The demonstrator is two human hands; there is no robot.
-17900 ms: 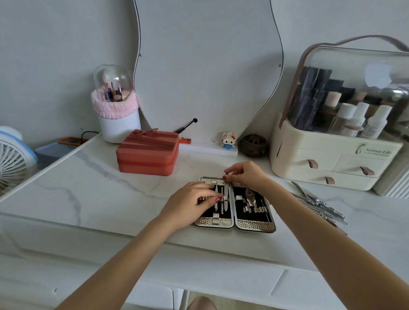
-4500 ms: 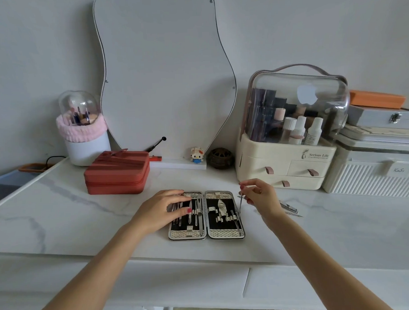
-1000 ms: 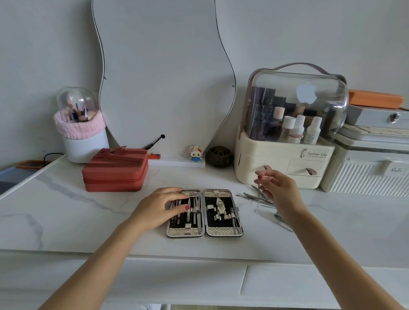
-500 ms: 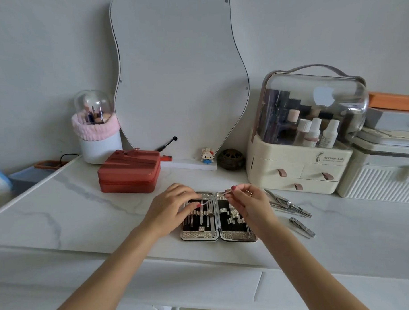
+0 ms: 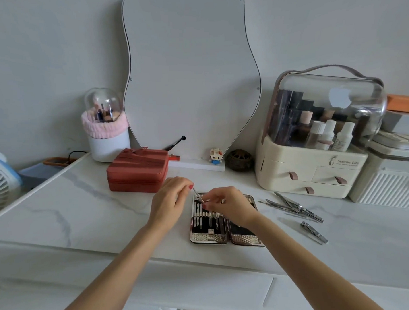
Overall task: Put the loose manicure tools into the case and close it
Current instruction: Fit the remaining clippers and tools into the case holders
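The manicure case [image 5: 210, 238] lies open on the marble tabletop, silver-rimmed with black lining, and several metal tools sit in its left half. My right hand [image 5: 228, 206] hovers over the case's top and pinches a thin metal tool [image 5: 197, 195] at its lower end. My left hand [image 5: 170, 201] is just left of the case, and its fingertips pinch the same tool's upper end. Loose tools [image 5: 291, 206] lie in a bunch to the right of the case, with a nail clipper [image 5: 314, 232] nearer the front.
A red zip box [image 5: 138, 170] stands behind and left of the case. A cream cosmetics organiser [image 5: 314, 137] with a clear lid is at the back right, a white ribbed box [image 5: 389, 178] beside it. A wavy mirror [image 5: 191, 74], brush holder [image 5: 106, 128] and fan [image 5: 1, 182] stand behind.
My right hand picked a thin tool from the loose pile on the right and brought it over the case. Both hands now pinch it above the left half.
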